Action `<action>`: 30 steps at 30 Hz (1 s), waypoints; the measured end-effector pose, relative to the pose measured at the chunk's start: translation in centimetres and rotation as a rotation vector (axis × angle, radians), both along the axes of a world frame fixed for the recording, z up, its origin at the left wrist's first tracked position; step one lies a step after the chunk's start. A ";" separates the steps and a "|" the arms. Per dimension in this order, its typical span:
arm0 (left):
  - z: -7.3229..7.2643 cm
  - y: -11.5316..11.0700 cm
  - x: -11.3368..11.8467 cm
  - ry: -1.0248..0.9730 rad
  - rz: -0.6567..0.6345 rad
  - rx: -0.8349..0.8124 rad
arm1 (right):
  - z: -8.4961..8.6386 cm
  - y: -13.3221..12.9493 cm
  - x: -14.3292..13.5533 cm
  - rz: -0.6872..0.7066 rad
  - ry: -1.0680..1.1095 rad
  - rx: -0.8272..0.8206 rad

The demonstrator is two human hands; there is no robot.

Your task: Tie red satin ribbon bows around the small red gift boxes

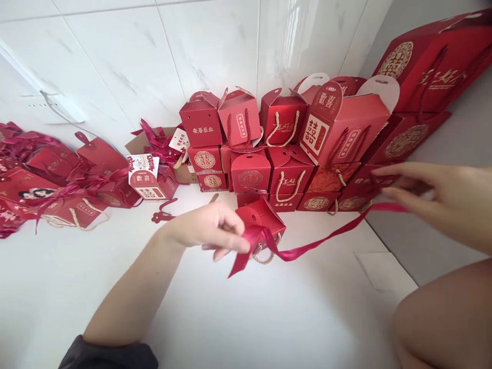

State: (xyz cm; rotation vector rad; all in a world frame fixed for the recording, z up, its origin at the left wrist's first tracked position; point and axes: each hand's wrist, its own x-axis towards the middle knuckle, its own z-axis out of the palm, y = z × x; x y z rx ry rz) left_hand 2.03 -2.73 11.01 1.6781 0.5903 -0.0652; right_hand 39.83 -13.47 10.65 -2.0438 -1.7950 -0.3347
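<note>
The white surface [219, 312] is lined with stacked boxes [251, 171]. Whether the grip of the right hand [434, 187] is closed cannot be told; that of the left hand [207, 225] is closed. Before the stacked boxes, 1 box [269, 212] is set. In front of it, the ribbon [319, 246] is pinched by the left hand and led rightward.

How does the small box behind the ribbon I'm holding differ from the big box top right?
The small box stands low on the white surface; the big box tops a stack of boxes. The ribbon crosses in front of the small box; none crosses the big box. Both are red.
</note>
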 end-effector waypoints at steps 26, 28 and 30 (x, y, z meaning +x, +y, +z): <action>-4.3 -1.9 4.2 0.140 0.235 0.988 | 0.9 3.0 -8.7 0.608 1.064 -0.237; -3.9 -1.3 3.5 0.163 0.129 0.907 | 0.1 3.9 -9.2 0.634 0.953 -0.490; -3.3 -0.7 2.7 0.169 0.034 0.841 | -0.9 4.9 -10.0 0.620 0.869 -0.639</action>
